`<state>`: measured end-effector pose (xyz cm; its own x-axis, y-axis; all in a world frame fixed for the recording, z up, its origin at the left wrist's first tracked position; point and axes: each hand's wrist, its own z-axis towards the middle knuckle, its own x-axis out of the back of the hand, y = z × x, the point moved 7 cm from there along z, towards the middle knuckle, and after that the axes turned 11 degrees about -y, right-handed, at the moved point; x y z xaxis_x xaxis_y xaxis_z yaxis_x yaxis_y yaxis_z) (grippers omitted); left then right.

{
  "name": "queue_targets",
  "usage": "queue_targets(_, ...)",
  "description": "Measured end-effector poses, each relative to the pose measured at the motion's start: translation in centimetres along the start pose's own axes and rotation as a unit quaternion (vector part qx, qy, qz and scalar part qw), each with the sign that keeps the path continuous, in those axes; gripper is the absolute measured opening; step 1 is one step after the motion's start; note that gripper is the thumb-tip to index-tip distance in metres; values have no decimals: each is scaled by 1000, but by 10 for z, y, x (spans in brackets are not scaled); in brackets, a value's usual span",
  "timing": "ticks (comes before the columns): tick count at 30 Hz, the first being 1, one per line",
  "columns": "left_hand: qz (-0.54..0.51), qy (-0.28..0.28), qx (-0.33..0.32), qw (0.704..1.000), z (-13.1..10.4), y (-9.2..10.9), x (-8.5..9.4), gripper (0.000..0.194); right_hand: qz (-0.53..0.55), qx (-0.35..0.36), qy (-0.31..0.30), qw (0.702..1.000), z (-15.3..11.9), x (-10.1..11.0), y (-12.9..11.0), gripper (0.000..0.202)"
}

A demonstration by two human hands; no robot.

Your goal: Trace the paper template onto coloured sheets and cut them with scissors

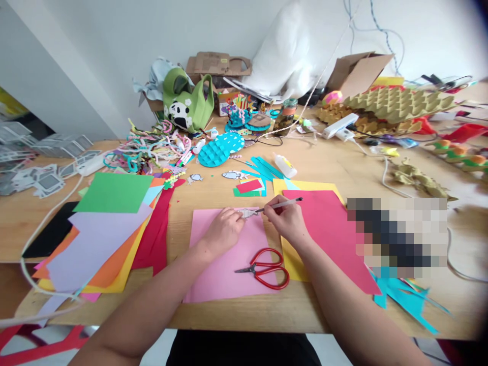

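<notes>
Your left hand (225,227) presses the fish cutout (249,213) near the top of the pink sheet (224,264), seemingly to keep it from sliding. Your right hand (285,216) grips the pen (284,204), its tip at the cutout's other end, fingers closed near the point, probably for control. Below them, the red-handled scissors (267,269) lie partly on that sheet, likely parked within reach. Red paper (324,229) overlaps a yellow sheet at your right; coloured papers (114,193) are stacked at your left. Farther back on the worktop (328,162) lies a glue bottle (285,165).
</notes>
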<state>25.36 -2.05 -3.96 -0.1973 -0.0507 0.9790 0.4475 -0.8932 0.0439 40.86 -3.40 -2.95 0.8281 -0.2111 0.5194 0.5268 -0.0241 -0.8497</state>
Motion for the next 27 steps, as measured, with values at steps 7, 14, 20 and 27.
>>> queue_targets(7,-13,3,3,1000,1,0,2,22,-60,11,-13,998,0,-7,0,11)
queue_targets(14,-14,-3,6,1000,1,0,3,23,-86,12,-21,996,-1,-12,3,13)
queue_targets(20,-11,1,3,1000,1,0,3,22,-104,15,-24,994,-1,-13,3,15)
queue_targets(27,-18,-4,6,1000,0,0,3,24,-117,35,-22,992,-2,-16,0,15)
